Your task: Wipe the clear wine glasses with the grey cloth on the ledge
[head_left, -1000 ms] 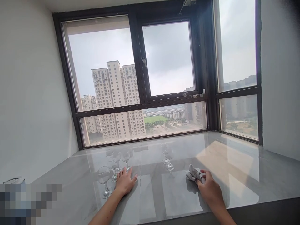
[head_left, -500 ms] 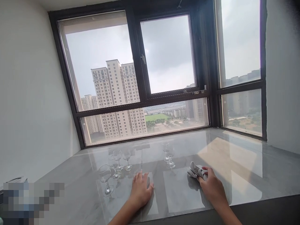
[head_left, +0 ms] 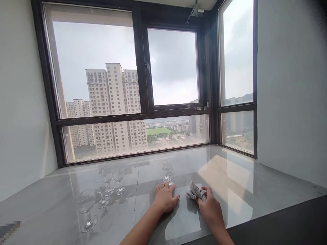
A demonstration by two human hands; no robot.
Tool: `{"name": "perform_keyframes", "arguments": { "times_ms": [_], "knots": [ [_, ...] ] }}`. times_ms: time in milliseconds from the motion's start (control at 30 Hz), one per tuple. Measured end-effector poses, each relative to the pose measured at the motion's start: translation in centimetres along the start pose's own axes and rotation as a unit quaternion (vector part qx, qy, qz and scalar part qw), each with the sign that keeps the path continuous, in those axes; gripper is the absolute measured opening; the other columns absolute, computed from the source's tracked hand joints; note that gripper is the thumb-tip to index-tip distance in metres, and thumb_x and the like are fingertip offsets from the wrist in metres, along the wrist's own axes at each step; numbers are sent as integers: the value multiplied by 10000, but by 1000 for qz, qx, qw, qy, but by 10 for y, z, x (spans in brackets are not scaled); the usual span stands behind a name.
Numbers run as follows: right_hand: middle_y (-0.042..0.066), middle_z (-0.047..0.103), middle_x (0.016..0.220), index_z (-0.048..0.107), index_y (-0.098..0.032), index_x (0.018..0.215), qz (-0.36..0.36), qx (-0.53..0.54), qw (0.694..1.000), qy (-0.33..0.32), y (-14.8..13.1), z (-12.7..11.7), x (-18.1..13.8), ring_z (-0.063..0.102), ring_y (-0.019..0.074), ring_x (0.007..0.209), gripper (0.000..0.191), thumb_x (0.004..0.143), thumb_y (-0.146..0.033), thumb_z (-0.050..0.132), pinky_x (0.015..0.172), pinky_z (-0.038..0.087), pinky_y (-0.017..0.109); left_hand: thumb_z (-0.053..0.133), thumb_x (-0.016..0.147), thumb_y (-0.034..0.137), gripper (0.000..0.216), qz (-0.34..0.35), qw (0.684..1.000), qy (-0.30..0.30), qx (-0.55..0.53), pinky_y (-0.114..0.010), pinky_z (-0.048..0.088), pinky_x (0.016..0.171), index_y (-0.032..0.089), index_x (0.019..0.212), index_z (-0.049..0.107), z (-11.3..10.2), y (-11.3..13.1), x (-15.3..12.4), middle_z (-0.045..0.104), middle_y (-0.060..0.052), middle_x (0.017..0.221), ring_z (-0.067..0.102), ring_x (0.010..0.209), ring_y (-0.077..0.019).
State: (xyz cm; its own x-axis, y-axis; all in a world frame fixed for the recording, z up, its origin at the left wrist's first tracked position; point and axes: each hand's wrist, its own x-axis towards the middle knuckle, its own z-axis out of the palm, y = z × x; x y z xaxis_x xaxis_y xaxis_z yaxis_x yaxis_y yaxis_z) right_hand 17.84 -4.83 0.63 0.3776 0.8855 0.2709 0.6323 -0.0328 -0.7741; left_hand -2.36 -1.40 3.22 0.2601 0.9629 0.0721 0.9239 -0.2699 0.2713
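Note:
My left hand point(head_left: 165, 198) lies flat and open on the glossy grey counter point(head_left: 230, 190), its fingertips just short of two small stemmed glasses point(head_left: 167, 172). My right hand point(head_left: 211, 210) rests beside it, fingers closed on a crumpled white cloth point(head_left: 194, 193) that lies on the counter. Further left, several empty stemmed glasses stand upright: a pair toward the back point(head_left: 113, 180), one in front of them point(head_left: 102, 195), and the largest-looking one nearest me point(head_left: 87, 210).
A big dark-framed window point(head_left: 143, 112) runs along the back of the counter, with a side pane on the right. White walls close in left and right. The counter's dark front edge point(head_left: 281, 221) runs along the lower right.
My left hand slid right across the counter, away from the left group of glasses to the two glasses in the middle. The right hand kept hold of the cloth. The view shifted right.

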Motion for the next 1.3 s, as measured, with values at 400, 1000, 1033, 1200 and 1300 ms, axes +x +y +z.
{"name": "perform_keyframes", "arguments": {
  "times_ms": [400,1000,1033,1200,1300],
  "knots": [
    [129,701,1076,503,-207,1181,2,-4,1000,-3,1,-3,-1,676,293,944,472,769,-430,441,751,452,316,428,865,671,723,-60,997,16,45,-579,129,1199,321,1498,439,-34,-60,-126,379,-85,1594,280,1479,-337],
    [114,724,936,505,-241,1111,-4,4,1000,-8,7,3,4,681,304,839,423,749,-446,428,689,446,331,415,869,551,752,-281,957,23,75,-589,156,1175,231,1547,348,-37,-107,-154,216,-130,1654,207,1501,-360],
    [116,723,963,509,-239,1109,-2,5,1000,-4,6,3,4,682,300,853,420,749,-444,437,695,447,327,430,860,543,747,-264,961,19,76,-581,167,1176,245,1542,359,-35,-98,-154,247,-119,1645,223,1493,-355],
    [107,717,1051,514,-232,1136,2,-8,1000,1,5,2,3,687,278,879,399,782,-403,448,705,446,310,466,850,498,704,-157,987,11,35,-563,147,1199,280,1516,405,-22,-49,-130,301,-94,1623,239,1482,-353],
    [102,718,1048,513,-225,1144,-5,-12,1000,2,4,1,2,689,271,902,369,810,-371,460,729,448,303,464,862,506,705,-115,993,16,3,-556,119,1215,243,1514,411,-15,-32,-94,278,-115,1631,219,1494,-361]
  ]
}}
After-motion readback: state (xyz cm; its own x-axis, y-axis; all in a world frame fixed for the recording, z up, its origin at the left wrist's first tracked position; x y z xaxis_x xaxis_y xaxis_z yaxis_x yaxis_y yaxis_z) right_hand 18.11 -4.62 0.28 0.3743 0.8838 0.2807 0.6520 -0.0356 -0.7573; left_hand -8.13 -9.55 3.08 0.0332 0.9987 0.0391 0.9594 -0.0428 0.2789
